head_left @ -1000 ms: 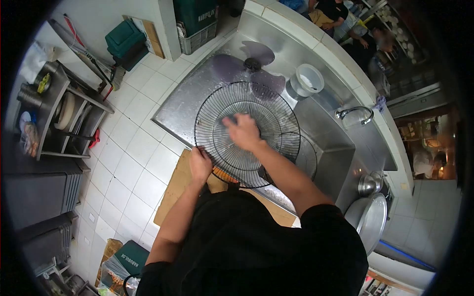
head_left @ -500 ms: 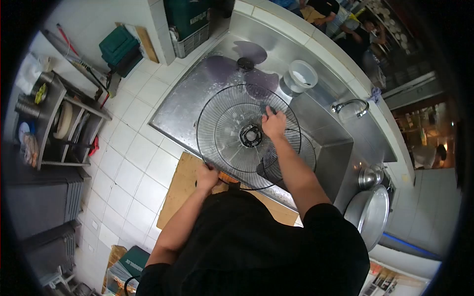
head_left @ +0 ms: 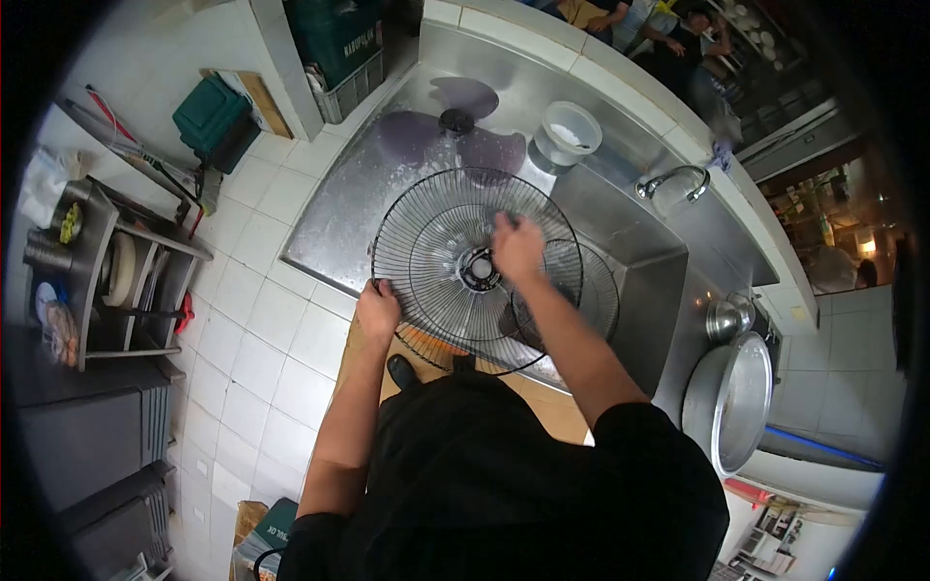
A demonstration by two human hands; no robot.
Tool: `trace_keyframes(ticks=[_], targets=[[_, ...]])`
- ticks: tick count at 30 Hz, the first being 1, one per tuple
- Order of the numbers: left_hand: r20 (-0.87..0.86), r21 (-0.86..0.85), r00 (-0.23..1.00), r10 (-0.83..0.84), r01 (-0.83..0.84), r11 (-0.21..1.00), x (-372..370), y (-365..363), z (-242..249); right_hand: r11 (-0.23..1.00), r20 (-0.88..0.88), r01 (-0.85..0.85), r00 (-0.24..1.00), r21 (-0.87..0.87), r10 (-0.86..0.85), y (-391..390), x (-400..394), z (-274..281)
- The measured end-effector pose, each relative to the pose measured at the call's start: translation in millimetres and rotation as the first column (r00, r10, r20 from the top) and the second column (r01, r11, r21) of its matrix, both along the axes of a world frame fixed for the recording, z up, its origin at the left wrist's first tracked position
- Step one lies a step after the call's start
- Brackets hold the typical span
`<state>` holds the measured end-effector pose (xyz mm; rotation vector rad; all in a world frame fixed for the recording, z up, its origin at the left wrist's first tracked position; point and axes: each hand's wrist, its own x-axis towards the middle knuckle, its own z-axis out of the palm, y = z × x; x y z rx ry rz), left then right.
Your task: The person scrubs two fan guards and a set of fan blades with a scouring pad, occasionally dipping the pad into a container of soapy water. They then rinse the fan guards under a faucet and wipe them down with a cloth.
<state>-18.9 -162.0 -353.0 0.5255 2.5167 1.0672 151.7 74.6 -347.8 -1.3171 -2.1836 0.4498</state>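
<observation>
A round black wire fan guard (head_left: pixel 426 228) is tilted over the steel sink counter, with white suds around its hub. My left hand (head_left: pixel 379 308) is closed on the guard's left rim. Over the wires near the hub, my right hand (head_left: pixel 519 247) is closed and slightly blurred; a dark pad (head_left: pixel 500 222) shows at its fingertips. A second wire guard (head_left: pixel 603 290) rests in the sink basin, partly hidden behind the first guard and my right forearm. Beyond the guard lies a purple see-through fan blade (head_left: pixel 465 97) on the wet counter.
A clear plastic tub (head_left: pixel 567 136) with white contents stands by the back wall of the sink. The tap (head_left: pixel 673 184) is to its right. Large metal basins (head_left: pixel 731 402) lean at the far right. A metal shelf (head_left: pixel 102 261) stands left; people are beyond the wall.
My left hand has moved up along the rim from the guard's lower edge to its left side. The guard appears turned or tilted, and my right hand has shifted slightly across the wires.
</observation>
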Motion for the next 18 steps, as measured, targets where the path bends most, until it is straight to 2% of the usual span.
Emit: trace_keyframes(ticks=[1, 2, 3, 4, 6, 7, 9, 10, 11, 12, 13, 14, 15, 16, 17, 18], targets=[[-0.003, 0.04, 0.999, 0.034, -0.034, 0.999, 11, -3, 0, 0.925, 0.216, -0.031, 0.975, 0.378, -0.056, 7, 11, 1], [-0.007, 0.045, 1.0, 0.026, -0.026, 0.999, 19, -4, 1, 0.924, 0.212, -0.022, 0.975, 0.382, -0.064, 2, 11, -4], [-0.014, 0.068, 0.996, 0.083, -0.082, 0.994, 27, -3, -1, 0.98, 0.105, -0.08, 0.993, 0.179, 0.062, -13, 4, 1], [-0.013, 0.089, 0.99, 0.143, -0.141, 0.986, 35, -1, -3, 0.985, -0.023, -0.169, 0.985, -0.026, 0.169, -33, 0, 5], [-0.016, 0.059, 0.99, 0.143, -0.142, 0.988, 39, 0, 7, 0.923, 0.047, -0.321, 0.94, -0.211, 0.338, -95, -15, 45], [0.0, 0.074, 0.989, 0.147, -0.146, 0.986, 38, 1, 4, 0.925, 0.044, -0.318, 0.942, -0.208, 0.334, -94, -14, 53], [0.013, 0.082, 0.99, 0.139, -0.139, 0.987, 38, -5, 1, 0.948, 0.096, -0.173, 0.974, -0.266, 0.204, -92, -4, 67], [0.001, 0.053, 0.992, 0.129, -0.129, 0.99, 37, -4, 4, 0.835, -0.105, -0.096, 0.993, -0.542, 0.046, -67, 7, 89], [-0.007, 0.018, 0.993, 0.121, -0.121, 0.992, 38, -7, 5, 0.987, 0.048, -0.026, 0.998, -0.158, 0.034, -30, 32, 15], [-0.005, 0.009, 0.993, 0.118, -0.118, 0.993, 36, -14, -13, 0.999, 0.183, -0.015, 0.983, 0.044, 0.006, -7, 47, -1], [0.161, -0.033, 0.986, 0.039, -0.034, 0.999, 28, -22, -44, 0.97, 0.305, -0.025, 0.951, 0.242, -0.052, 2, 56, -8], [0.32, -0.049, 0.947, -0.035, 0.054, 0.997, 21, -20, -60, 0.969, 0.3, -0.014, 0.952, 0.247, -0.063, 4, 58, -9], [0.315, -0.041, 0.948, -0.044, 0.059, 0.997, 21, -20, -34, 0.98, 0.355, -0.047, 0.935, 0.194, -0.026, 8, 57, -8], [0.519, -0.058, 0.842, -0.144, 0.203, 0.977, 22, -27, 19, 0.988, 0.407, -0.078, 0.913, 0.132, 0.018, 9, 58, -10], [0.699, -0.048, 0.682, -0.214, 0.343, 0.938, 22, -31, 50, 0.989, 0.406, -0.074, 0.914, 0.13, 0.015, 8, 53, -11], [0.699, -0.053, 0.682, -0.214, 0.348, 0.936, 15, -31, 42, 0.984, 0.356, -0.07, 0.935, 0.164, 0.007, 5, 44, -11]])
